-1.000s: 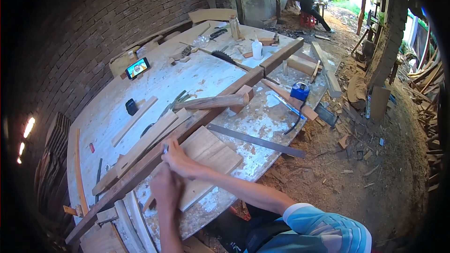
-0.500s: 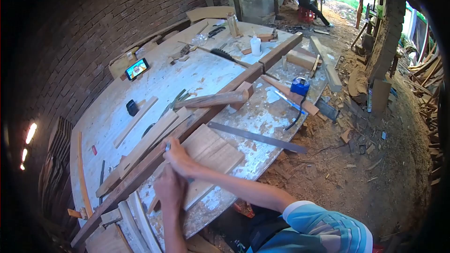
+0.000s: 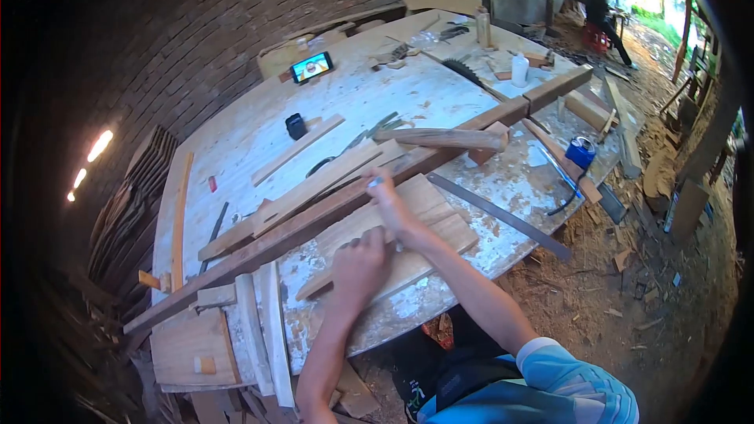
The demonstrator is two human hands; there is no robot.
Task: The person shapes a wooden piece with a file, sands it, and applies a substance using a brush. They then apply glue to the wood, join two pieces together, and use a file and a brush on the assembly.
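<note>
A flat wooden board [image 3: 444,224] lies on the worktable against a long dark wooden beam [image 3: 314,225]. My right hand [image 3: 393,202] is above the board beside the beam, its fingers pinched around a small pale bluish object I cannot name. Closed with knuckles up, my left hand [image 3: 361,265] rests at the board's near left part. Anything inside its fingers is hidden. From under it sticks out the tip of a narrow wood piece [image 3: 314,286]. A long flat metal strip [image 3: 503,217] lies just right of the board.
Beyond the beam lie wood strips [image 3: 318,202], a rounded wooden piece [image 3: 444,138], a black object [image 3: 295,126] and a propped phone [image 3: 312,67]. A blue tape measure [image 3: 580,151] sits at right. A person [image 3: 601,14] sits far off.
My view has turned, so the table appears farther right and slightly higher. Both hands stay near the same part of the board; the right one sits slightly farther up along it.
</note>
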